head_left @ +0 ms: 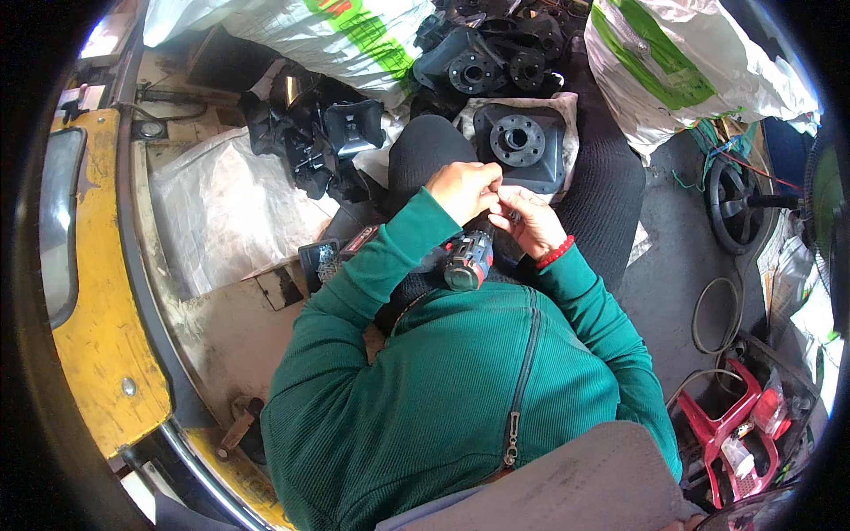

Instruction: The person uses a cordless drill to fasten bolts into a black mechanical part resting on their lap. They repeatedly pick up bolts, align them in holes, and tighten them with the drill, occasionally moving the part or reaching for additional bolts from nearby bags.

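Observation:
My left hand (464,191) and my right hand (531,223), with a red bracelet at its wrist, meet above my lap. The fingers of both are pinched together; whatever is between them is too small or hidden to make out. Just below them a cordless drill (468,264), blue, red and black, rests in my lap with its front end near my fingers. Beyond my hands, between my legs, a square black plastic part (522,146) with a round holed flange lies on a pale sheet. Left of the drill sits a small dark box (320,263) with tiny metal pieces.
Black plastic parts are piled at the far middle (474,71) and to the left (314,133). Large white-and-green sacks stand at far left (266,40) and far right (655,75). A clear plastic sheet (230,208) lies left. At right are a black wheel (735,212) and a red stool (722,420).

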### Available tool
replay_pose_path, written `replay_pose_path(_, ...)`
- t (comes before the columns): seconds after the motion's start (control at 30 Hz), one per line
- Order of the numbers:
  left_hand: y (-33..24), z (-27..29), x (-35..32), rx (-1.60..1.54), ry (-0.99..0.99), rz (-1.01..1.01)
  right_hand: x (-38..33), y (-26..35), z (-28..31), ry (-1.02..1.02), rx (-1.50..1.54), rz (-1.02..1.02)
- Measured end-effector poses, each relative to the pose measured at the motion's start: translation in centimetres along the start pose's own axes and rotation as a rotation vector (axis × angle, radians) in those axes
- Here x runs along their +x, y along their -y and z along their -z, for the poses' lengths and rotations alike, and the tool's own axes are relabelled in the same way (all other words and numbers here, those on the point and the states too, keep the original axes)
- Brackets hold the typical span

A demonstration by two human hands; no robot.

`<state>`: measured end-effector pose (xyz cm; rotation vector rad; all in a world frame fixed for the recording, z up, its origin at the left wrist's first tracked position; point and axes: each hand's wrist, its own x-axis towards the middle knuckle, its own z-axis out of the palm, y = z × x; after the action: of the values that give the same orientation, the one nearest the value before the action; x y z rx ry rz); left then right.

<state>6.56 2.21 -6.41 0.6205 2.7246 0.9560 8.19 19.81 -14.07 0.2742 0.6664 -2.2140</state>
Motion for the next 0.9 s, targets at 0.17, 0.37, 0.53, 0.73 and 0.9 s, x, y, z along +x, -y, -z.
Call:
replay_pose_path(0.17, 0.1, -0.4, 0.1, -0.139, -0.046, 0.02, 0.1, 0.2, 0.9, 0.054, 0.045, 0.006)
replay_pose_path(0.37, 0.4, -1.9, -0.5, -0.103, -0.147, -0.026, 0.2, 0.3, 1.4, 0.046, 0.111, -0.005)
replay_pose_path(0.53, 0.9, -1.2, -0.8, -0.34, 0.007, 0.037, 0.1, 0.0, 2.7, -0.026, 0.173, -0.003)
replay_pose_path(0.73, 0.9, -0.4, -0.5, -0.762, 0.18, 0.349, 0.0, 0.5, 1.9, -0.085, 0.053, 0.044)
replay_pose_path(0.9, 7.1, -0.6, 4.9, -0.779, -0.058, 0.447, 1.8, 2.8, 4.0, -0.385, -0.234, 0.307)
